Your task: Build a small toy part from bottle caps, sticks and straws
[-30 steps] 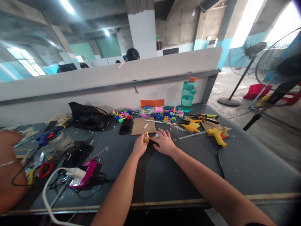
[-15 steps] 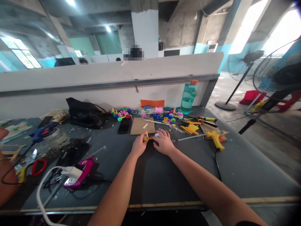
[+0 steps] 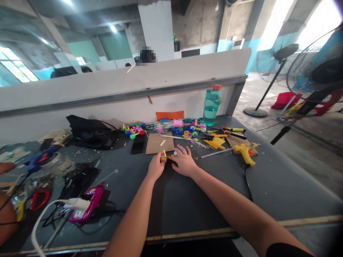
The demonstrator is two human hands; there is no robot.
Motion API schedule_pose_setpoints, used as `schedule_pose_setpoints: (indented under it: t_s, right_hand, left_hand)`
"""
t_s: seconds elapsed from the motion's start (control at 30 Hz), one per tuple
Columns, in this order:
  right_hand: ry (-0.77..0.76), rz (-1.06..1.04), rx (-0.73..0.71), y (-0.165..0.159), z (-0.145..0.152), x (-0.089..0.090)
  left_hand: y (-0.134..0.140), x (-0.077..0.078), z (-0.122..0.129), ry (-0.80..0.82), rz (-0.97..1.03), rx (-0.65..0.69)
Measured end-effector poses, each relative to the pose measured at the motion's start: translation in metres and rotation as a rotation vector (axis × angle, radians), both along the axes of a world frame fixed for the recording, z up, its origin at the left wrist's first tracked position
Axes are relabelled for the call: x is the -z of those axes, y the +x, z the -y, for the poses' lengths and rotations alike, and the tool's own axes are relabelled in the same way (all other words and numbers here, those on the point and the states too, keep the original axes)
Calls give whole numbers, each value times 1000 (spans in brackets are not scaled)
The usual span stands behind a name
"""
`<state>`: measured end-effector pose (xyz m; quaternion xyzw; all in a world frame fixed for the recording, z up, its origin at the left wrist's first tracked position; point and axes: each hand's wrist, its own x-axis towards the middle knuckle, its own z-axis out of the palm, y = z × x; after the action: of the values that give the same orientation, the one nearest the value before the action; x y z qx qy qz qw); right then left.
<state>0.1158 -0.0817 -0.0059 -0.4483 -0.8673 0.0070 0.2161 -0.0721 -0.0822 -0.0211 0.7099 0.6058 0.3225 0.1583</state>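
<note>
Over the middle of the dark table, my left hand [image 3: 157, 166] pinches a small yellow piece [image 3: 163, 155] that looks like plastic, with a thin upright part. My right hand [image 3: 184, 162] is close beside it, thumb and forefinger curled around a small white round piece [image 3: 175, 154]; its other fingers stretch forward. A narrow strip seems to run between the two hands, but the fingers hide how it joins the pieces. Just beyond my hands lies a brown cardboard sheet [image 3: 154, 144], with a short pale wooden stick [image 3: 162, 142] on it.
Behind the cardboard are several coloured bottle caps [image 3: 194, 134] and a teal water bottle [image 3: 210, 109]. To the right lie pliers [image 3: 234, 135] and a yellow glue gun [image 3: 245, 153]. A pink power strip [image 3: 89, 205], a blue glue gun [image 3: 40, 159] and another person's hand [image 3: 6, 214] are left.
The view has tilted and shifted slightly, so the table's things sit a little further left and higher. My hands keep nearly the same pose around the small pieces.
</note>
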Motion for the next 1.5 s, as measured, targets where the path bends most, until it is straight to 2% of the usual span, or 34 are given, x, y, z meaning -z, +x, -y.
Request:
schedule_pose_setpoints:
  t_s: [0.13, 0.27, 0.47, 0.6, 0.87, 1.03, 1.13, 1.2, 1.3, 1.4, 1.5]
  right_hand:
    - [24, -18, 38, 0, 2, 0]
    - [4, -16, -20, 1, 2, 2]
    - [0, -88, 109, 6, -5, 5]
    - [-8, -108, 140, 7, -7, 7]
    - [-83, -80, 143, -1, -3, 4]
    - [-83, -80, 172, 0, -3, 3]
    - [-52, -53, 217, 5, -20, -6]
    - [-43, 22, 259, 11, -43, -14]
    - [-63, 77, 239, 17, -84, -24]
    - [-102, 132, 204, 18, -116, -23]
    - [-144, 159, 194, 16, -130, -19]
  left_hand:
    - [0, 0, 1, -6, 14, -6]
    - [-1, 1, 1, 1, 18, -7]
    - [2, 5, -1, 55, 0, -9]
    - [6, 5, -2, 104, -5, -58]
    - [9, 0, -11, 56, 29, -109]
    - [5, 9, -23, 62, 93, -187]
    - [0, 17, -24, 100, 201, -198]
    - [-1, 20, -23, 107, 260, -216]
    - [-1, 22, -22, 126, 280, -214]
    - [-2, 24, -22, 144, 305, -188]
    - [-4, 26, -22, 146, 344, -166]
